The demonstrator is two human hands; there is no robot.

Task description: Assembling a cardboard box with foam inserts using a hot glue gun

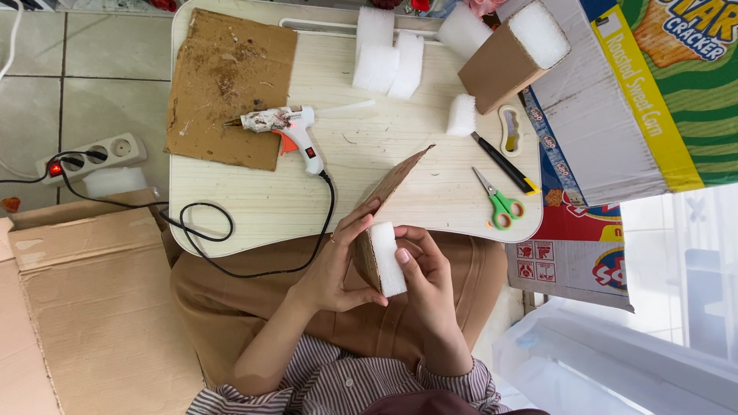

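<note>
**Foam block and cardboard panel held over the near table edge**

Cardboard lies flat on the floor (84,307) at far left, with a white power strip (92,156) beyond it, its red switch lit. On the table (430,192), a soiled cardboard mat (231,84) covers the far left corner. Just right of it lies a hot glue gun (288,127), nozzle toward the mat, its black cable (261,246) looping off the near edge.

Both hands work at the centre of the near edge, above the lap. The left hand (334,269) has its grip closed on the cardboard panel (392,188), fingers on its brown outer face. The right hand (427,277) has its grip closed on the white foam block (388,257), thumb against the white face. The block sits against the panel's lower end; the panel rises tilted toward the table middle.

Handling, as a judgement: the foam looks very light, soft and easily dented; hold it by the broad faces with light pressure. The panel is thin, stiff along its length, and prone to creasing; support it near the foam joint.

Further right, more white foam pieces (388,58) stand at the far edge, then a foam-filled cardboard box (511,58), a utility knife (503,163) and green-handled scissors (498,201) near the right edge.
</note>
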